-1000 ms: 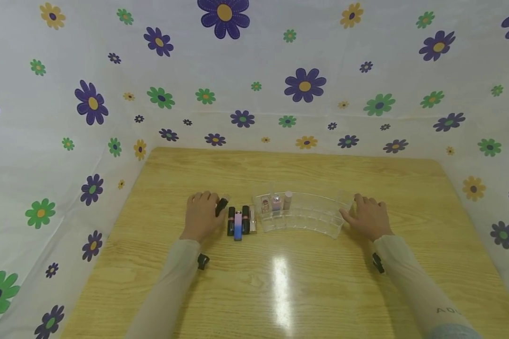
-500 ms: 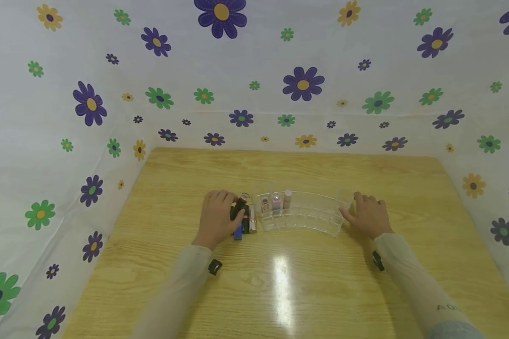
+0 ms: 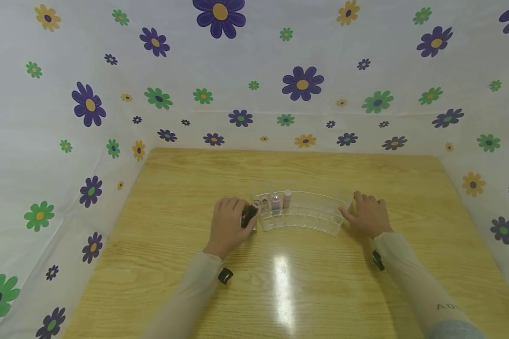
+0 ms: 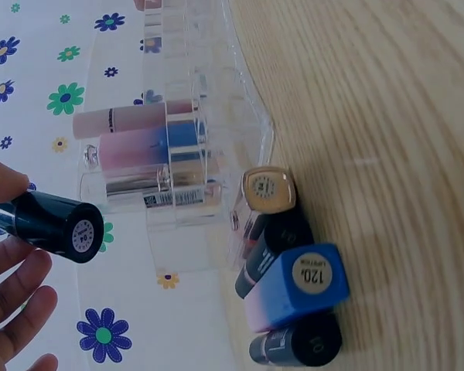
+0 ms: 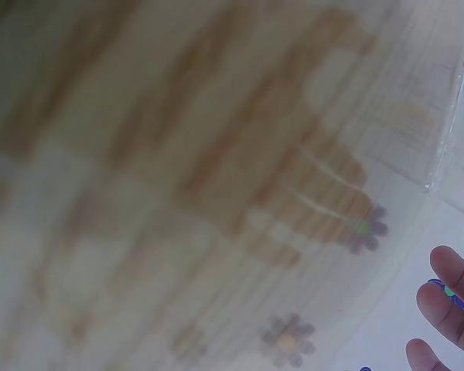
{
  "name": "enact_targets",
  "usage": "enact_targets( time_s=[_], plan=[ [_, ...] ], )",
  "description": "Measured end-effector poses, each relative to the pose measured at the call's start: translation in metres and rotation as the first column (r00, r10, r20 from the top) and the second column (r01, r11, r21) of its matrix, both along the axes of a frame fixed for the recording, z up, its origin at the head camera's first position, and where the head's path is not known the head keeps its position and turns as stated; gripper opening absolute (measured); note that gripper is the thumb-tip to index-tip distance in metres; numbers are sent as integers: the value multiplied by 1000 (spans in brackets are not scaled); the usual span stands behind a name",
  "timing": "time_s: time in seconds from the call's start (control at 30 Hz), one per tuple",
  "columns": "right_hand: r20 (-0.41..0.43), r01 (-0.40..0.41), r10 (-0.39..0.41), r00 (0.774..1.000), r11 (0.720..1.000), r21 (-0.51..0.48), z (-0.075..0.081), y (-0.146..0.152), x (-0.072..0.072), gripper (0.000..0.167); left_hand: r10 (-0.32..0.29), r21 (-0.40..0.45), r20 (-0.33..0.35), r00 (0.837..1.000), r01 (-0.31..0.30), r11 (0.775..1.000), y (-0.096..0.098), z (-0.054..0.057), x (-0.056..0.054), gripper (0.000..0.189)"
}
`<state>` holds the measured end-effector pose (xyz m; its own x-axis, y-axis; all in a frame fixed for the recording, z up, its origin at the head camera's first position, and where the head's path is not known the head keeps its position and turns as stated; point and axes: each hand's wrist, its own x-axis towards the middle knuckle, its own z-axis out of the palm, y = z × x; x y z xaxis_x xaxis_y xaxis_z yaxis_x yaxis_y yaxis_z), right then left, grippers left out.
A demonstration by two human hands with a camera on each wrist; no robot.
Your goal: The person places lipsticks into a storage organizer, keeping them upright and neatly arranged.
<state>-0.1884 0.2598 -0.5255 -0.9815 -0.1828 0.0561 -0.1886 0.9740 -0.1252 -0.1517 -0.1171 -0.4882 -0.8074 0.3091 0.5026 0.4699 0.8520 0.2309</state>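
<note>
My left hand (image 3: 230,225) pinches a black lipstick tube (image 4: 60,224) between thumb and fingers, its round label facing the left wrist camera. It hovers just left of a clear curved lipstick organizer (image 3: 307,219). In the organizer's left back slots stand a clear-cased lipstick (image 4: 135,184), a pink-and-blue lipstick (image 4: 143,147) and a pale pink tube (image 4: 124,121). My right hand (image 3: 370,216) is at the organizer's right end, thumb at its corner, fingers loosely bent. Below the left hand are a gold-ended tube (image 4: 267,188), a blue-and-pink lipstick (image 4: 308,278) and two black tubes (image 4: 305,342), mostly hidden in the head view.
A wooden table (image 3: 186,176) carries everything, with light glaring off its front middle. White cloth (image 3: 343,52) printed with flowers hangs along the back and both sides. A black strap piece (image 3: 225,276) shows beside the left wrist, another (image 3: 378,260) by the right.
My left hand has moved right with the black lipstick tube, from left of the loose lipsticks to above them, close to the organizer. My right hand has stayed at the organizer's right end.
</note>
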Motion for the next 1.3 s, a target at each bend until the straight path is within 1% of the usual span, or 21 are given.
enact_targets(
  time_s=[0.07, 0.2, 0.33, 0.47, 0.6, 0.7, 0.77, 1.03, 1.17, 1.3],
  plan=[
    [1, 1, -1, 1000, 1000, 0, 0, 0, 0, 69, 2, 17, 17, 1000, -2, 1000, 2, -1, 2, 26],
    [6, 5, -5, 1000, 1000, -3, -1, 1, 0, 68, -9, 32, 29, 1000, 8, 999, 6, -3, 3, 26],
    [10, 9, -10, 1000, 1000, 3, 0, 0, 1, 68, -39, 39, 8, 999, 39, 998, 12, -2, 4, 25],
    [4, 10, -10, 1000, 1000, 10, 1, 0, 1, 67, -61, 27, -22, 998, 62, 998, 20, 0, 4, 25],
    [-1, 3, -3, 1000, 1000, 11, 1, 0, 2, 67, -74, 2, -37, 997, 74, 997, 28, 3, 4, 25],
    [6, 3, -3, 1000, 1000, 8, 1, 0, 1, 67, -82, 5, -54, 995, 83, 997, 35, 7, 4, 25],
    [10, 4, -4, 1000, 1000, 5, 1, 0, 1, 67, -83, 14, -58, 995, 84, 996, 41, 8, 4, 25],
    [4, 4, -4, 1000, 1000, -7, 0, 0, 0, 68, -60, 55, -37, 998, 62, 997, 67, 2, 7, 27],
    [13, 8, -8, 1000, 1000, -5, -1, 0, -1, 69, -17, 68, -49, 999, 20, 997, 81, -4, 5, 26],
    [19, 12, -12, 1000, 1000, 0, 0, 0, -1, 69, 37, 112, -72, 997, -29, 993, 93, -8, 3, 26]
  ],
)
